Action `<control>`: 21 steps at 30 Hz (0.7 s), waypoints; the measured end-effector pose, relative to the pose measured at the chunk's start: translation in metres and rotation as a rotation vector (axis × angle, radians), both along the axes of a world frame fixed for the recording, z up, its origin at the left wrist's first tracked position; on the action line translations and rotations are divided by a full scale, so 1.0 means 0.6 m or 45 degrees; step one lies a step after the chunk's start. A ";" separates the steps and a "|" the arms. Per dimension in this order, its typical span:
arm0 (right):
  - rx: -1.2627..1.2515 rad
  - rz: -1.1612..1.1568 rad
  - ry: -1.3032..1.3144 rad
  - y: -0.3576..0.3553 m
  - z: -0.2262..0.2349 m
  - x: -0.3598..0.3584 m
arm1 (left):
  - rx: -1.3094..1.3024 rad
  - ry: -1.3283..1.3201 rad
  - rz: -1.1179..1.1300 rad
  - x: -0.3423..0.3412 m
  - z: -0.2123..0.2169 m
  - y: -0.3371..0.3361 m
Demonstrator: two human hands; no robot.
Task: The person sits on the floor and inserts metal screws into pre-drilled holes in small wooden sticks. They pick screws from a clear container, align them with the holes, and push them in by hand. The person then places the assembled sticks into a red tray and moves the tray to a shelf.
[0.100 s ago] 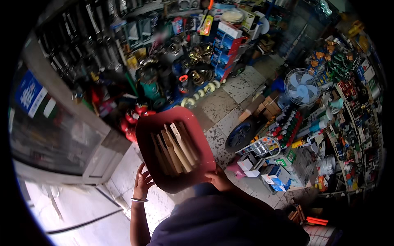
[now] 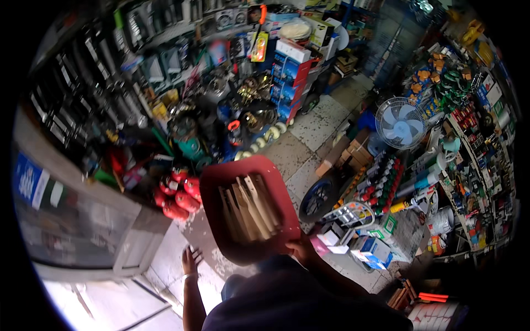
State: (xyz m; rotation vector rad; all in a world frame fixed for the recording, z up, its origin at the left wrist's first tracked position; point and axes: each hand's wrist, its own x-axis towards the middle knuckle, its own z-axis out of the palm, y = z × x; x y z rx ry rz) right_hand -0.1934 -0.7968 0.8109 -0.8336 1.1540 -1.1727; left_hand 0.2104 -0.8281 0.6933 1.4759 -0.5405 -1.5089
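A red plastic tub (image 2: 212, 196) hangs in front of me, tilted so its inside shows. Several pale wooden handles (image 2: 257, 207), slim and with holes near one end, lie side by side in it. At the tub's near right corner, my right hand (image 2: 301, 248) grips the rim; some of its fingers are hidden by the tub. My left hand (image 2: 190, 260) is apart from the tub, below its left side, fingers spread and nothing in them. A pale bracelet circles the left wrist.
Red fire extinguishers (image 2: 179, 201) stand beyond the tub's left side, near a glass door (image 2: 77, 215). To the right are a black wheel (image 2: 318, 199), a fan (image 2: 401, 122), a metal-framed trolley (image 2: 353, 212) and boxes (image 2: 371, 248). Stacked cartons (image 2: 288, 83) and crowded shelves line the back.
My left hand has come away from the tub's side and dropped lower. The tub has shifted slightly right and down in the view, still in my right hand.
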 end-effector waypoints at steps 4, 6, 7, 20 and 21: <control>0.184 -0.291 -0.331 -0.125 0.027 -0.081 | 0.686 -0.517 -0.294 0.032 -0.200 0.007; 0.153 -0.296 -0.371 -0.202 0.041 -0.108 | 0.842 -0.557 -0.461 0.000 -0.207 -0.033; 0.155 -0.271 -0.393 -0.241 0.046 -0.123 | 0.868 -0.558 -0.532 -0.021 -0.214 -0.063; 0.312 -0.908 -0.503 -0.686 0.096 -0.255 | 0.605 -0.646 -0.992 -0.221 -0.293 -0.909; 0.262 -0.932 -0.504 -0.708 0.101 -0.268 | 0.544 -0.653 -0.994 -0.243 -0.292 -1.007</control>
